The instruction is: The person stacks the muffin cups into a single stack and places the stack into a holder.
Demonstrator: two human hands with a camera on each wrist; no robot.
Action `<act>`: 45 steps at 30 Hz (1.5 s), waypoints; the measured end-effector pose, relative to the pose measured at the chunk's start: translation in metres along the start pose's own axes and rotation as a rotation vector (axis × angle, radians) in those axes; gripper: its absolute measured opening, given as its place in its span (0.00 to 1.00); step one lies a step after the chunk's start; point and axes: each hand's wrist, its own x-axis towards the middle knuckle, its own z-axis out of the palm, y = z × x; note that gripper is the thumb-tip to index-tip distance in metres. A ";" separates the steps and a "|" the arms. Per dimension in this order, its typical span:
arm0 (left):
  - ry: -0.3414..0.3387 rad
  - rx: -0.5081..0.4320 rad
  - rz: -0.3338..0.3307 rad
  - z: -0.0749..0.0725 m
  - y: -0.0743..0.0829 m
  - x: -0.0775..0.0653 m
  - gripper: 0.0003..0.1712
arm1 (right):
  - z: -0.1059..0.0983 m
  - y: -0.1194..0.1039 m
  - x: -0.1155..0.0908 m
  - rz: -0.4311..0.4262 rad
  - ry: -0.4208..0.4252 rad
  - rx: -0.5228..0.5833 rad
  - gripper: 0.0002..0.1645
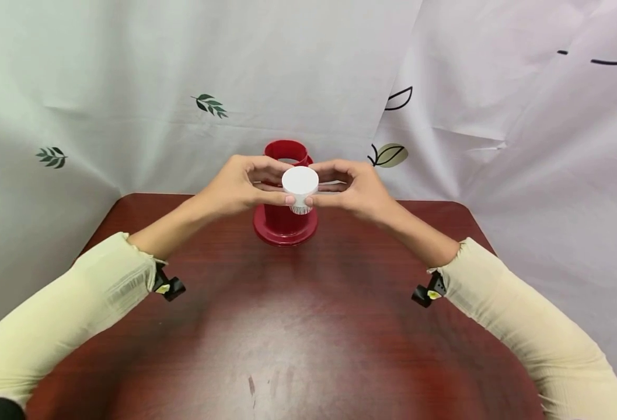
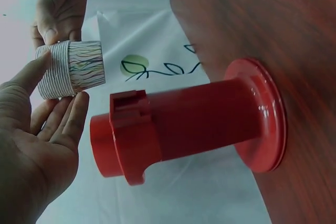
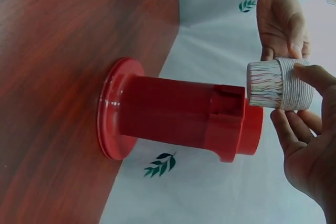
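Note:
A nested stack of small paper cups (image 1: 300, 181) is held up between both hands, level with the top of a red cylindrical holder. The cups have wavy coloured lines on the side (image 2: 86, 65). My left hand (image 1: 237, 186) pinches the stack from the left between thumb and fingers. From the right, my right hand (image 1: 362, 188) pinches it the same way. Behind the stack, the red cylindrical holder (image 1: 284, 226) stands upright on a wide round base, its top open. In the right wrist view the cups (image 3: 264, 84) appear beside the holder's upper rim (image 3: 253, 129).
The holder stands near the far edge of a dark reddish wooden table (image 1: 297, 326). White cloth (image 1: 308, 70) with leaf prints hangs behind and around the table. A small black wrist camera (image 1: 167, 284) is strapped at each sleeve cuff.

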 end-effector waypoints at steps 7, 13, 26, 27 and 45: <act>0.025 0.026 0.033 -0.010 0.007 0.008 0.29 | -0.005 -0.011 0.015 -0.038 0.000 -0.044 0.31; 0.081 0.062 0.054 -0.017 0.014 0.015 0.28 | -0.008 -0.018 0.030 -0.044 -0.008 -0.084 0.30; 0.145 0.098 0.070 -0.033 0.025 0.039 0.27 | -0.019 -0.027 0.064 -0.021 0.033 -0.130 0.31; 0.148 0.089 0.066 -0.034 0.025 0.041 0.28 | -0.019 -0.027 0.068 -0.021 0.038 -0.129 0.31; 0.131 0.179 -0.010 -0.039 -0.003 0.070 0.29 | -0.018 0.007 0.099 -0.041 0.050 -0.169 0.30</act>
